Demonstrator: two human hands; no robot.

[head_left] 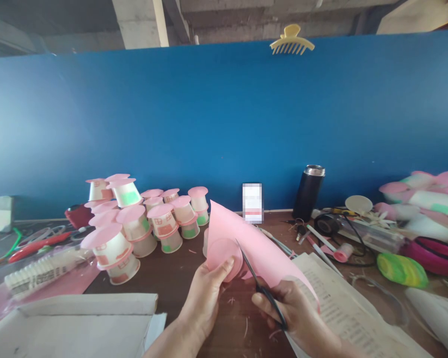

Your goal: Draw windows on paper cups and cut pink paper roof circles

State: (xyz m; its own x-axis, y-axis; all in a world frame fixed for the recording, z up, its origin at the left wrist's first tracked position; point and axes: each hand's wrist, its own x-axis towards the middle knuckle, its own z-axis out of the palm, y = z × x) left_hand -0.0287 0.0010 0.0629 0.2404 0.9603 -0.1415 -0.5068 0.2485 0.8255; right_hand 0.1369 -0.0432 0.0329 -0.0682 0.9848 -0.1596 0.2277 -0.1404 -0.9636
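Note:
A curled sheet of pink paper (252, 233) is raised over the brown table. My left hand (207, 288) pinches it at its lower left part, thumb on top, where a round outline shows on the paper. My right hand (289, 311) grips black-handled scissors (267, 293), whose blades point up and left into the sheet beside that round part. Left of the sheet stand stacked paper cups with pink round tops (162, 219), bearing printed brick-red and green patches. Thin pink paper scraps (246, 325) lie on the table below my hands.
A black bottle (308, 194) and a phone with a blurred screen (253, 203) stand by the blue partition (224, 119). Right are a printed sheet (332, 303), a green-yellow object (401, 270) and more pink-topped cups (433, 194). A white cardboard box (74, 328) lies front left.

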